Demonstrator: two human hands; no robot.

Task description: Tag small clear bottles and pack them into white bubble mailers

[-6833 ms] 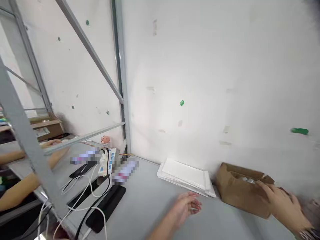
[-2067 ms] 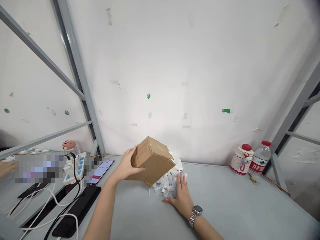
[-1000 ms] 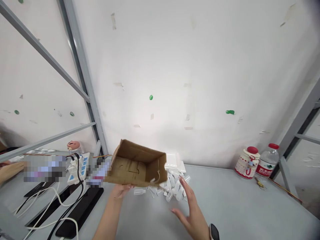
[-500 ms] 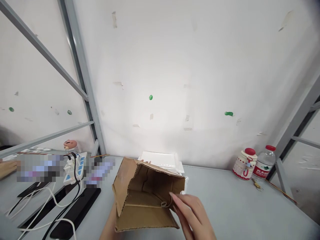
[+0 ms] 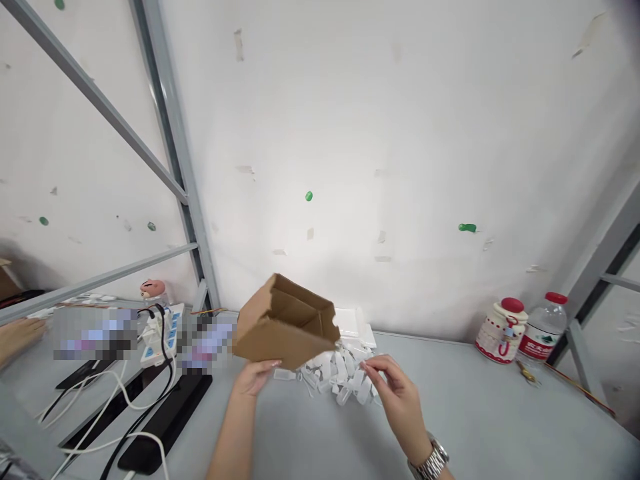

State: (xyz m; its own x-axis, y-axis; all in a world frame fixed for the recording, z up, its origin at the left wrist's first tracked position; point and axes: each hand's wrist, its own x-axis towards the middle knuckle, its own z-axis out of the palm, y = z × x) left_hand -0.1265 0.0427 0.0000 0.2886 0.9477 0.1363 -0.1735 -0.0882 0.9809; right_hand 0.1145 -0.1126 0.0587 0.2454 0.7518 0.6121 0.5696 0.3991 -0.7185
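My left hand [image 5: 254, 379] grips a brown cardboard box [image 5: 305, 337] from below, holding it tilted above the table with its open side turned toward me. Under and to the right of the box lies a pile of small white and translucent plastic pieces [image 5: 343, 373]. My right hand [image 5: 393, 387], a metal watch on its wrist, is at the pile's right edge with thumb and forefinger pinched together. Whatever is between those fingertips, if anything, is too small to make out. Behind the pile are flat white trays [image 5: 353, 323], partly hidden by the box.
At left, a white power strip [image 5: 163, 337] with cables and a long black case [image 5: 165, 427] lie on the table. Another person's hand [image 5: 23, 337] shows at the far left. A white jar with a red lid [image 5: 501, 331] and a water bottle [image 5: 543, 327] stand at right.
The box has moved up and away from me, bringing the plastic pile into view. My right hand has come out of the box's opening, where a small looped item was visible.
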